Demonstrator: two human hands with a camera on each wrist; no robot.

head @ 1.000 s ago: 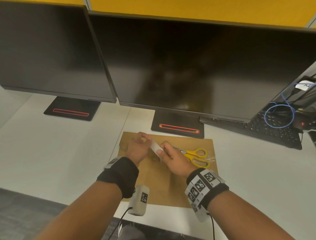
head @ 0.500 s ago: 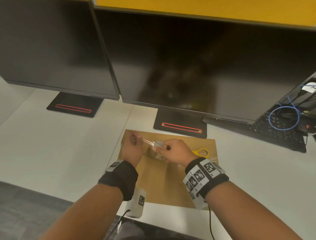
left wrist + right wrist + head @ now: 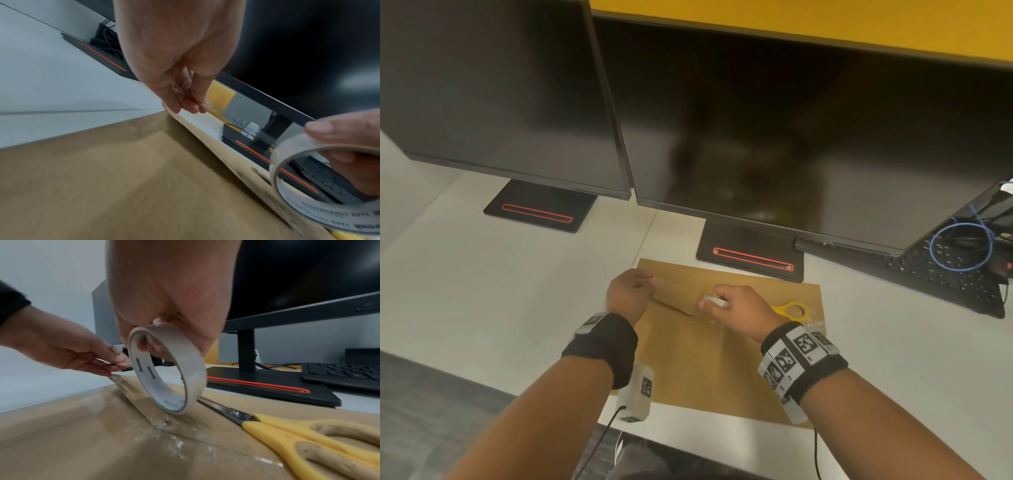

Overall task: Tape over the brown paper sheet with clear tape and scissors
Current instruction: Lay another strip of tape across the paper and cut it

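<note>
White desk (image 3: 482, 291), creased brown paper sheet (image 3: 705, 370); right hand (image 3: 743, 311) gripping tape roll (image 3: 170, 369), left hand (image 3: 628, 294) pinching its end.

My forearms are bare. A wide black fabric wristband (image 3: 604, 346) wraps my left wrist, with a small grey-white block (image 3: 636, 394) printed with a black square-pattern marker hanging under it and a thin black cable (image 3: 599, 442) trailing from that block. My right wrist wears a black band (image 3: 803, 359) covered in white tiles with black square markers, and a thin black cable (image 3: 816, 455) drops from it.
</note>
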